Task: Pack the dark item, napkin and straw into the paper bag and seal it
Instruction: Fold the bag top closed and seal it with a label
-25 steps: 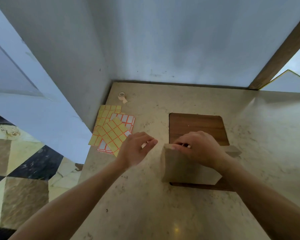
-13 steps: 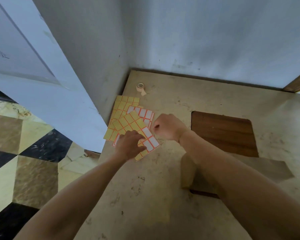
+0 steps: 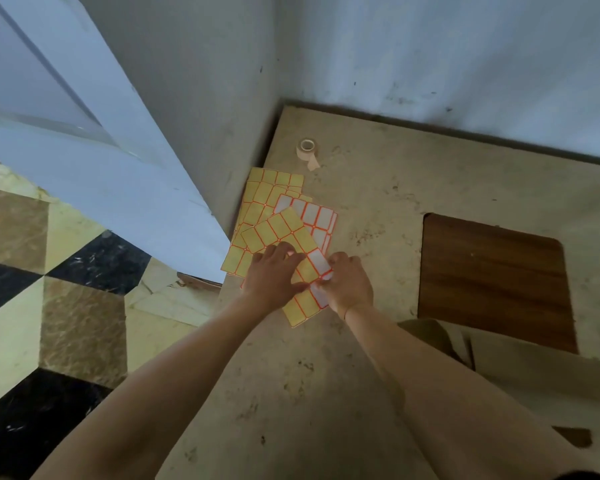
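Note:
Several sheets of yellow and white stickers with orange borders [image 3: 284, 223] lie fanned near the counter's left edge. My left hand [image 3: 274, 275] presses flat on the top sheet. My right hand [image 3: 349, 284] pinches a white sticker at that sheet's right edge. The brown paper bag [image 3: 520, 368] lies at the lower right, partly behind my right forearm, with its far end on the dark wooden board [image 3: 492, 278]. The dark item, napkin and straw are not visible.
A small roll of beige tape [image 3: 307, 152] stands near the back corner of the beige stone counter [image 3: 378, 188]. Grey walls close the back and left. The counter's left edge drops to a tiled floor [image 3: 49, 289].
My right hand left the bag and moved left onto the sticker sheets, beside my left hand. The view swung left and down, so the bag now sits at the lower right.

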The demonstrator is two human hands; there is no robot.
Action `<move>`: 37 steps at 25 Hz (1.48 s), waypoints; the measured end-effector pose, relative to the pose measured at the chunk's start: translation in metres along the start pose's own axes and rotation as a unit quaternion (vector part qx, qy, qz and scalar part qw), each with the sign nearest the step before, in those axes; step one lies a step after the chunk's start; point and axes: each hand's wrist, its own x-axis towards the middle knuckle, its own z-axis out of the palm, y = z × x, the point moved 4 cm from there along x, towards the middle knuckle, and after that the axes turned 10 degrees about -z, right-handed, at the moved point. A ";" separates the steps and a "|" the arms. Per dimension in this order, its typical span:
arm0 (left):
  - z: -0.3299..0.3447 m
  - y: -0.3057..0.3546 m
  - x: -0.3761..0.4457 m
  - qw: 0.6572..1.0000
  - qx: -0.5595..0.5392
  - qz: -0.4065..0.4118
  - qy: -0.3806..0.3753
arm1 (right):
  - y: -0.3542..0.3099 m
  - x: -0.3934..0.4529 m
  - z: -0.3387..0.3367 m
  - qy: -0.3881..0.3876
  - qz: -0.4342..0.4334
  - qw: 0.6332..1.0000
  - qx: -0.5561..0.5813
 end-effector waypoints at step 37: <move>-0.222 0.107 -0.172 0.912 -0.345 0.147 0.169 | -0.039 -0.194 -0.197 0.070 -0.270 0.875 0.396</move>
